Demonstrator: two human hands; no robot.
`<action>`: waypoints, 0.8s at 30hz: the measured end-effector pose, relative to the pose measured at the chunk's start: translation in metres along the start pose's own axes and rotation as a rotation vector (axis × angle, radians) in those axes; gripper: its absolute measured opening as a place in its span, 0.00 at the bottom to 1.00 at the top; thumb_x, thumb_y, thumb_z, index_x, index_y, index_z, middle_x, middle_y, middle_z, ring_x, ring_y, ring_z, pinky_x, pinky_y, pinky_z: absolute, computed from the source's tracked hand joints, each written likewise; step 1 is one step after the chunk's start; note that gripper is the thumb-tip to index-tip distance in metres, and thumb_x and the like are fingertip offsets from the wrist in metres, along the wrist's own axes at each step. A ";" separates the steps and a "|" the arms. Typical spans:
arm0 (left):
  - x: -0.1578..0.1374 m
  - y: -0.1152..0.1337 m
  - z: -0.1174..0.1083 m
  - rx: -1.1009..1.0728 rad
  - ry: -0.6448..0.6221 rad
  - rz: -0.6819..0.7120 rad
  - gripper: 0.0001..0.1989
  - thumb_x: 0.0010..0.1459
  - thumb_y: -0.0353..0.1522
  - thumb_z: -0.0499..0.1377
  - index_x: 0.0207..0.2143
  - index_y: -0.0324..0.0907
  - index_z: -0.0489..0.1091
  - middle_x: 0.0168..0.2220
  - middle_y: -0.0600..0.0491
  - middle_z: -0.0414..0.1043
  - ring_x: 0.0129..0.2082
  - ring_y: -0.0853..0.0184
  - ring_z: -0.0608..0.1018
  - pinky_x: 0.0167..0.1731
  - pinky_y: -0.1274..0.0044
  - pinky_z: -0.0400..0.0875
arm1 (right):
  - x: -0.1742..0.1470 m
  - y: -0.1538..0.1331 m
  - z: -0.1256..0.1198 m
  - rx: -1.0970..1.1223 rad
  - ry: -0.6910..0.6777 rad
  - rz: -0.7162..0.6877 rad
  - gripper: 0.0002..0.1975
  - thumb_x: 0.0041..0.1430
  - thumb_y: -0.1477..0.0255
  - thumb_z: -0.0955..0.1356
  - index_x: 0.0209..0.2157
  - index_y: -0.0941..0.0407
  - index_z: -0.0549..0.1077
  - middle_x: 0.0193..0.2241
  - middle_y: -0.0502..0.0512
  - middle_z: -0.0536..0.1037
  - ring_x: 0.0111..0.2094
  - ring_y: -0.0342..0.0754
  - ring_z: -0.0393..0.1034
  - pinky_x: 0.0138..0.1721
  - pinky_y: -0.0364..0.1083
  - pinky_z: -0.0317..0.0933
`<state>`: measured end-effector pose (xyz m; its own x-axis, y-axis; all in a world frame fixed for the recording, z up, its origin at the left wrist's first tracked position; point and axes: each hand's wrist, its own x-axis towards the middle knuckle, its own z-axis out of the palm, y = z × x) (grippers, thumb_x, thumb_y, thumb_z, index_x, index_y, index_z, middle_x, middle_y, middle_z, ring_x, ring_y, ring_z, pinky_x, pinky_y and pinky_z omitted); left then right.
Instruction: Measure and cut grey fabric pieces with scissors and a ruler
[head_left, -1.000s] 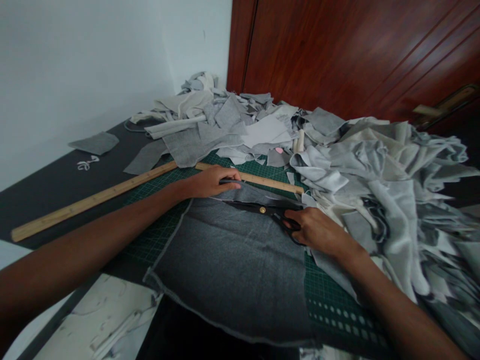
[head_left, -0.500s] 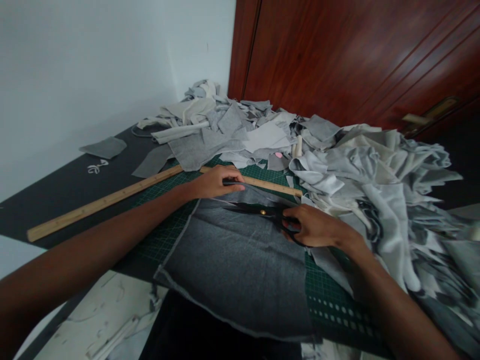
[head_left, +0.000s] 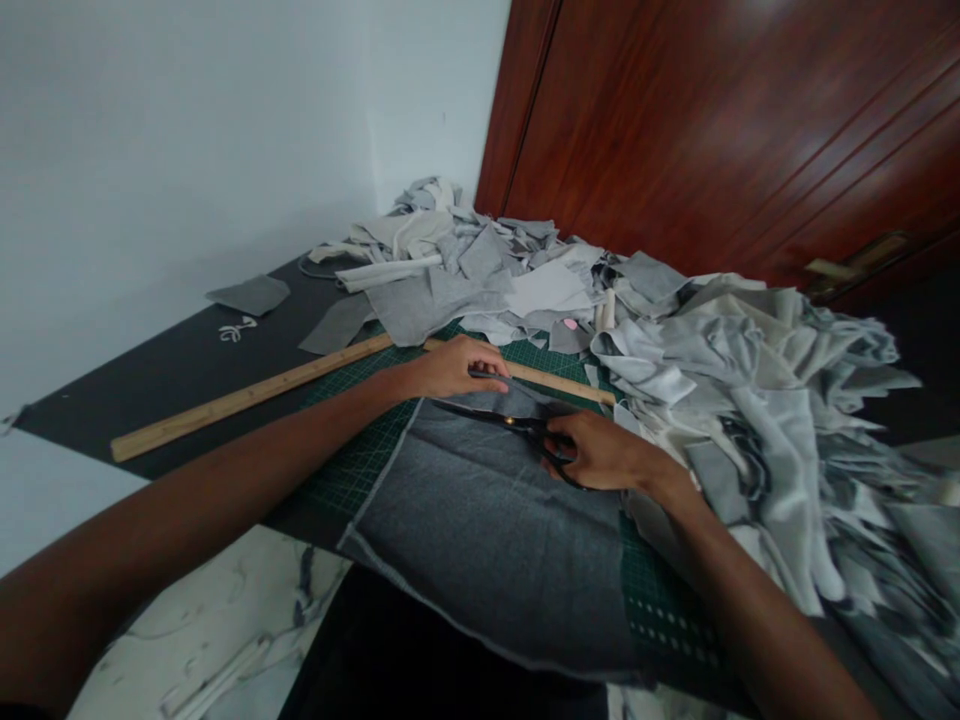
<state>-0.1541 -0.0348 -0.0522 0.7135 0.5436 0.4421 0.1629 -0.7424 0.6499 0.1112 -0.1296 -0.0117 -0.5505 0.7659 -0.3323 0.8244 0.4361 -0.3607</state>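
Observation:
A piece of dark grey fabric (head_left: 495,530) lies over the green cutting mat (head_left: 352,455) and hangs past the table's near edge. Black scissors (head_left: 510,421) are in my right hand (head_left: 600,450), its fingers through the handles. Their blades point left along the fabric's far part, below a strip at its far edge. My left hand (head_left: 461,367) is closed just beyond the blades, pinching the far strip of the fabric. A slim dark end shows between its fingers; whether that is folded fabric or something separate is unclear.
A wooden ruler (head_left: 247,398) lies to the left, and a second ruler (head_left: 559,382) runs behind my hands. Grey and white fabric scraps (head_left: 690,350) are heaped at the back and right, against a brown door (head_left: 675,130). White wall (head_left: 187,130) borders the left.
The scissors have moved left along the fabric relative to my left hand, and their blades look closer together. The whole view has shifted slightly; my left hand keeps its pinch.

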 end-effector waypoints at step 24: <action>0.001 -0.005 -0.003 0.013 -0.011 -0.012 0.09 0.61 0.38 0.67 0.35 0.41 0.81 0.33 0.52 0.79 0.31 0.70 0.77 0.36 0.78 0.67 | -0.003 -0.014 0.012 -0.129 0.145 0.043 0.01 0.53 0.74 0.69 0.29 0.56 0.72 0.24 0.51 0.71 0.27 0.45 0.61 0.30 0.45 0.46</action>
<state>-0.1561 -0.0293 -0.0534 0.7188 0.5484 0.4273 0.1807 -0.7409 0.6469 0.0997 -0.1434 -0.0160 -0.4977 0.8408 -0.2129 0.8618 0.4515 -0.2313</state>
